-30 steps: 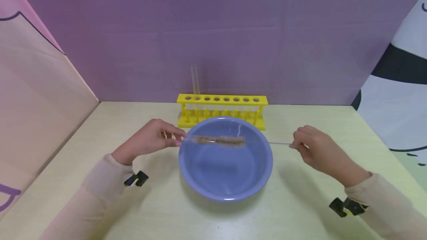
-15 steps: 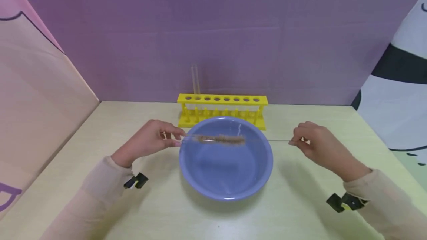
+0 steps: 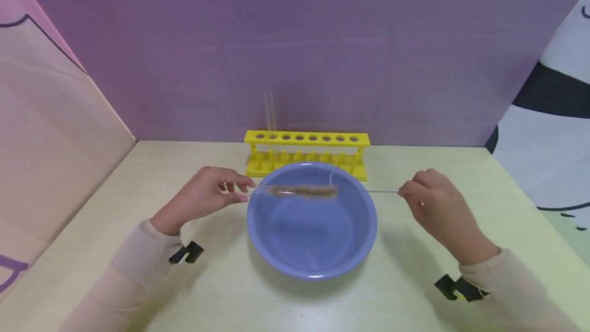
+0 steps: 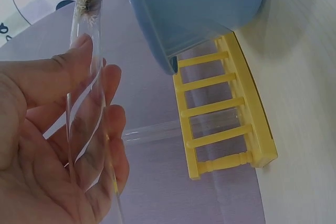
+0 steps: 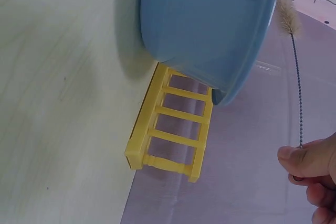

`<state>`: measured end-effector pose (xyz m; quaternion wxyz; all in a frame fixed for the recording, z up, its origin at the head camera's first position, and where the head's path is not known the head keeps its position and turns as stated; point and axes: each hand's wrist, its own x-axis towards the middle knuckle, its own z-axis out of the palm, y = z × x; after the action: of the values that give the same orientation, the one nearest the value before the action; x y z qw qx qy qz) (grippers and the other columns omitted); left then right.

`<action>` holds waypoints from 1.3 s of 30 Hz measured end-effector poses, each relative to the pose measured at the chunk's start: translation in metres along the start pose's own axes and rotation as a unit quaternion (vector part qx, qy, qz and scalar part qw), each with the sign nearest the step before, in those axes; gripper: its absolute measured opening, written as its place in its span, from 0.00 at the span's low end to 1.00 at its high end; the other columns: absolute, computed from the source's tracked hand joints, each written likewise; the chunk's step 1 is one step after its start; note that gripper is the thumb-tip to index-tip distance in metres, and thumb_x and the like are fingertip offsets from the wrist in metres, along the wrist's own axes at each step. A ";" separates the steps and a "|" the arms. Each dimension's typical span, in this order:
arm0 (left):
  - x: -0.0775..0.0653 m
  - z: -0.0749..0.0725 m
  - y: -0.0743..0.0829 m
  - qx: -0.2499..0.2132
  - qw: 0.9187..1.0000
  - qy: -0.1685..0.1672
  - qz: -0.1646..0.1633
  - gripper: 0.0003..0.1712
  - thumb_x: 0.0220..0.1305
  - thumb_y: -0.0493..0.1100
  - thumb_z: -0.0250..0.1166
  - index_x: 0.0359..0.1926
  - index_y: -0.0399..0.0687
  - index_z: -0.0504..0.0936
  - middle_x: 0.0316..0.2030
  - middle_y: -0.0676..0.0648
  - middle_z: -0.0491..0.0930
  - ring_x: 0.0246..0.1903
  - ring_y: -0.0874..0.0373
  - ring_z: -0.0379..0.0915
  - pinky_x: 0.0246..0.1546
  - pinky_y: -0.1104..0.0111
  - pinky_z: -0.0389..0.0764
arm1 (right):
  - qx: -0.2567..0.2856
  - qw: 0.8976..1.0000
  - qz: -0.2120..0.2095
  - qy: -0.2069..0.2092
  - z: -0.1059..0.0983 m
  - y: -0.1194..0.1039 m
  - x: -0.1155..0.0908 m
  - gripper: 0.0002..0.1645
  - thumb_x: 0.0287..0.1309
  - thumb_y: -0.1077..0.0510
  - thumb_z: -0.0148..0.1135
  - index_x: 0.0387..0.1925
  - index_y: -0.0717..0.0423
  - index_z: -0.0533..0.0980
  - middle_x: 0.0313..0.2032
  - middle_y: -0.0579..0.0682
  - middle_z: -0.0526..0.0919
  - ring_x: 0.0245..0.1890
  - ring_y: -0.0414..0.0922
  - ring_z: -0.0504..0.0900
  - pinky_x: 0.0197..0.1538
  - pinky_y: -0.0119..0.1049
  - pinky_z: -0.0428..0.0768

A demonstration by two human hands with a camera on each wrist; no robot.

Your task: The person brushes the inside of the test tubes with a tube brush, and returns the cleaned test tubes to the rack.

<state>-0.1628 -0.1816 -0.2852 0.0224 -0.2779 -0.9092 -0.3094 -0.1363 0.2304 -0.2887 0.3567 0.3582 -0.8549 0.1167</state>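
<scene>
My left hand (image 3: 200,196) holds a clear test tube (image 4: 84,30) lying almost level over the blue basin (image 3: 313,270). Thumb and fingers wrap the tube near its left end. A test tube brush (image 3: 318,191) with tan bristles has part of its head inside the tube; the rest of the bristles stick out to the right. My right hand (image 3: 435,209) pinches the far end of the brush's twisted wire handle (image 5: 297,77), out beyond the basin's right rim. Both hands are raised above the table.
Right behind the basin stands a yellow test tube rack (image 3: 306,138) with a row of holes. One clear test tube (image 3: 270,109) stands upright near its left end. A purple cloth backdrop (image 3: 304,55) rises behind the pale table (image 3: 184,291).
The right hand has risen slightly in the head view, its wrist swinging left, and the brush handle is more level. The left hand keeps its hold on the test tube, nearly still.
</scene>
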 end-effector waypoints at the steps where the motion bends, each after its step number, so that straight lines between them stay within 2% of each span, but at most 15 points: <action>1: 0.000 0.000 0.000 0.001 1.000 0.002 0.000 0.14 0.53 0.36 0.71 0.43 0.46 0.85 0.33 0.54 0.84 0.31 0.62 0.75 0.32 0.67 0.77 | -0.004 1.000 -0.002 0.002 0.001 0.000 0.000 0.18 0.23 0.80 0.72 0.19 0.61 0.78 0.19 0.49 0.73 0.22 0.45 0.70 0.26 0.39 0.71; 5: 0.000 0.001 0.000 0.006 1.000 0.010 0.001 0.15 0.53 0.35 0.70 0.44 0.45 0.85 0.34 0.53 0.84 0.31 0.62 0.75 0.33 0.66 0.78 | -0.011 1.000 -0.004 0.006 0.003 0.000 0.000 0.17 0.24 0.79 0.72 0.20 0.63 0.78 0.18 0.50 0.74 0.22 0.46 0.70 0.26 0.39 0.71; 11: 0.000 0.004 -0.001 0.018 0.999 0.032 0.022 0.16 0.51 0.34 0.71 0.44 0.47 0.85 0.38 0.53 0.84 0.34 0.58 0.76 0.34 0.65 0.77 | -0.003 1.000 -0.014 -0.004 0.005 0.003 -0.002 0.17 0.25 0.80 0.69 0.18 0.60 0.75 0.18 0.49 0.72 0.22 0.45 0.69 0.26 0.39 0.71; 18: 0.001 0.008 -0.003 0.031 0.997 0.049 0.047 0.19 0.49 0.33 0.72 0.44 0.48 0.86 0.38 0.51 0.84 0.37 0.56 0.76 0.35 0.63 0.76 | 0.011 0.999 -0.019 -0.045 0.003 0.009 -0.003 0.20 0.24 0.81 0.66 0.18 0.57 0.74 0.19 0.47 0.73 0.22 0.44 0.69 0.26 0.38 0.73; 22: 0.001 0.010 -0.005 0.038 0.995 0.061 0.065 0.21 0.46 0.32 0.74 0.44 0.49 0.86 0.38 0.51 0.84 0.39 0.57 0.76 0.36 0.63 0.77 | 0.024 0.997 -0.020 -0.065 0.003 0.013 -0.001 0.22 0.24 0.81 0.67 0.17 0.54 0.73 0.19 0.45 0.73 0.22 0.43 0.70 0.25 0.37 0.74; 26: 0.001 0.010 -0.008 0.050 0.993 0.072 0.082 0.21 0.44 0.32 0.75 0.43 0.48 0.86 0.38 0.51 0.85 0.39 0.58 0.77 0.37 0.62 0.77 | 0.053 0.993 -0.012 -0.108 0.003 0.017 0.002 0.23 0.28 0.79 0.69 0.17 0.51 0.73 0.18 0.40 0.72 0.22 0.40 0.72 0.25 0.34 0.75; 29: 0.000 0.010 -0.008 0.061 0.991 0.076 0.091 0.21 0.44 0.32 0.75 0.42 0.48 0.86 0.38 0.52 0.85 0.39 0.57 0.77 0.38 0.62 0.77 | 0.090 0.984 -0.002 -0.152 0.001 0.021 0.005 0.24 0.31 0.77 0.70 0.16 0.47 0.70 0.19 0.35 0.72 0.21 0.35 0.71 0.25 0.31 0.73; 31: -0.001 0.010 -0.009 0.068 0.990 0.076 0.096 0.21 0.43 0.31 0.75 0.42 0.48 0.86 0.38 0.52 0.85 0.39 0.57 0.77 0.38 0.62 0.78 | 0.122 0.975 0.004 -0.187 0.000 0.024 0.008 0.26 0.34 0.77 0.70 0.16 0.45 0.68 0.19 0.31 0.72 0.21 0.31 0.69 0.25 0.29 0.71; 34: -0.002 0.010 -0.009 0.075 0.989 0.077 0.103 0.21 0.43 0.31 0.75 0.42 0.48 0.87 0.38 0.51 0.85 0.39 0.57 0.77 0.37 0.62 0.78 | 0.169 0.957 0.010 -0.236 -0.002 0.029 0.010 0.27 0.39 0.75 0.70 0.16 0.43 0.67 0.20 0.30 0.71 0.22 0.28 0.67 0.25 0.28 0.70; 39: -0.002 0.012 -0.010 0.077 0.987 0.083 0.111 0.21 0.42 0.31 0.75 0.42 0.47 0.87 0.37 0.51 0.85 0.39 0.57 0.77 0.36 0.63 0.78 | 0.229 0.924 0.045 -0.303 -0.006 0.036 0.014 0.21 0.46 0.71 0.69 0.18 0.43 0.71 0.19 0.31 0.71 0.20 0.29 0.65 0.24 0.27 0.68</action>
<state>-0.1649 -0.1817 -0.3005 0.1535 -0.3474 -0.8890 -0.2560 -0.1650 0.2512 -0.2732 -0.0166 0.4096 -0.8874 0.2109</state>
